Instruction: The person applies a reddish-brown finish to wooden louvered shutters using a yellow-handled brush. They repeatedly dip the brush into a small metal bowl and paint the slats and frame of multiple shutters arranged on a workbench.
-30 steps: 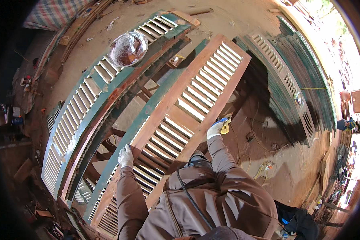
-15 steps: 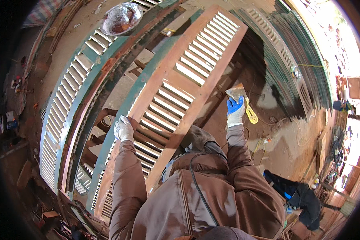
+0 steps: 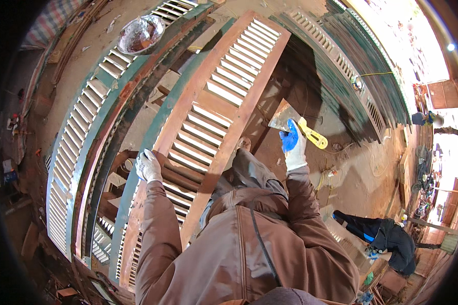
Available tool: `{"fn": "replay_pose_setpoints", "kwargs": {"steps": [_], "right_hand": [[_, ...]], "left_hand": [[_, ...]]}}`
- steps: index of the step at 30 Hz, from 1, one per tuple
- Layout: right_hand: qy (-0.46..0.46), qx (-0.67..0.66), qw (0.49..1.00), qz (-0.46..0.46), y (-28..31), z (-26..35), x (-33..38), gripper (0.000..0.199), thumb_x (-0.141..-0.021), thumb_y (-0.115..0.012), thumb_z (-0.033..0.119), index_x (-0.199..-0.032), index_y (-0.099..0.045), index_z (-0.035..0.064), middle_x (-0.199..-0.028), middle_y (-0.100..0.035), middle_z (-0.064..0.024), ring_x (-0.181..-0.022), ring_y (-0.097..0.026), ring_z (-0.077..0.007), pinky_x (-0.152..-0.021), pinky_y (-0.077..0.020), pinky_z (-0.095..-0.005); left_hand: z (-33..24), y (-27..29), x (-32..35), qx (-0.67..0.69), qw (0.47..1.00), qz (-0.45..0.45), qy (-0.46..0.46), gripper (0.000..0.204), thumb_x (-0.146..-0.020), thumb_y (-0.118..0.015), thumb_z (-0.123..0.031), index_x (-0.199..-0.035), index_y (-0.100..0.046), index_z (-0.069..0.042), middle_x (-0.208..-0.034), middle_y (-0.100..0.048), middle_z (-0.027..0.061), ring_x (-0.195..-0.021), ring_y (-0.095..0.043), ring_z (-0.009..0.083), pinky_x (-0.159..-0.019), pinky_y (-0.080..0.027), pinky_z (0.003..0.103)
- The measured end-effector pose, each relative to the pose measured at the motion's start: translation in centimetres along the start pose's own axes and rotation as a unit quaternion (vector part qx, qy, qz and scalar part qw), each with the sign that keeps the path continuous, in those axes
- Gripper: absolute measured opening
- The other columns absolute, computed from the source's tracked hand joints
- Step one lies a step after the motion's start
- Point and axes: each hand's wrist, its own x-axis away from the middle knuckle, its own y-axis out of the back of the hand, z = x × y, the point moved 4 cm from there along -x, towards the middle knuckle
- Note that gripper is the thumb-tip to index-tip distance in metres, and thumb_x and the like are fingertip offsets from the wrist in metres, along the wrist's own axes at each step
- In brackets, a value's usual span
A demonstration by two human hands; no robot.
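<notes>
Gloved right hand closed around yellow-handled scraper; left hand on louvered shutter.

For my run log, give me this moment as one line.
left hand: on louvered shutter edge | right hand: holds putty knife, off shutter | bowl: on neighbouring shutter

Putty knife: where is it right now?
Head view, right of centre: the putty knife is in the gloved right hand, raised just off the right edge of the brown louvered shutter.
</notes>
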Motion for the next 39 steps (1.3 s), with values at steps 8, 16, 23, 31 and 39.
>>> {"fn": "replay_pose_setpoints", "kwargs": {"steps": [8,16,23,31,39], "right_hand": [[0.103,0.116,0.985,0.076,-3.5,6.5,-4.9,0.048,-0.094,-0.069,0.007,-0.140,-0.056,0.0116,-0.122,-0.068,-0.0030,-0.093,-0.070,-0.0138,-0.064,-0.0575,-0.0269],[0.061,0.170,0.969,0.171,-10.2,8.9,-21.9,0.050,-0.102,-0.062,0.022,-0.149,-0.050,0.0116,-0.132,-0.064,-0.0017,-0.098,-0.067,-0.0110,-0.061,-0.0508,-0.0219],[-0.008,0.264,0.934,0.241,-16.8,12.9,-31.1,0.041,-0.099,-0.064,0.011,-0.139,-0.057,0.0039,-0.122,-0.068,-0.0062,-0.091,-0.069,-0.0123,-0.063,-0.0526,-0.0248],[0.152,0.391,0.802,0.425,-23.7,13.5,-30.1,0.017,-0.090,-0.071,-0.003,-0.106,-0.069,-0.0035,-0.094,-0.064,-0.0044,-0.078,-0.062,-0.0121,-0.066,-0.0517,-0.0252],[0.548,0.505,0.372,0.553,-37.7,10.0,-19.5,0.036,-0.075,-0.075,0.013,-0.110,-0.074,0.0181,-0.105,-0.065,0.0010,-0.096,-0.065,-0.0191,-0.077,-0.0555,-0.0336]], "left_hand": [[-2.3,0.6,-1.2,-0.026,0.989,-0.135,0.055,0.045,-0.093,-0.062,-0.047,-0.121,-0.065,-0.012,-0.111,-0.067,0.0174,-0.107,-0.062,0.0375,-0.094,-0.047,0.051],[-20.4,-2.0,-21.0,0.649,0.759,0.017,0.053,0.056,-0.104,-0.057,-0.041,-0.148,-0.046,-0.009,-0.141,-0.052,0.0093,-0.121,-0.055,0.0267,-0.102,-0.046,0.038],[-22.7,-5.1,-35.7,0.791,0.556,0.089,0.239,0.060,-0.097,-0.057,-0.048,-0.147,-0.045,-0.018,-0.144,-0.054,0.0118,-0.120,-0.058,0.0364,-0.093,-0.058,0.053],[-29.7,-2.7,-27.4,0.803,0.567,0.054,0.174,0.058,-0.084,-0.064,-0.001,-0.137,-0.046,-0.013,-0.125,-0.062,0.0152,-0.105,-0.068,0.0382,-0.083,-0.063,0.057],[-38.2,-0.4,-12.2,0.826,0.533,0.123,0.139,0.069,-0.086,-0.061,0.003,-0.146,-0.033,-0.016,-0.135,-0.052,0.0122,-0.107,-0.067,0.0265,-0.080,-0.063,0.039]]}}
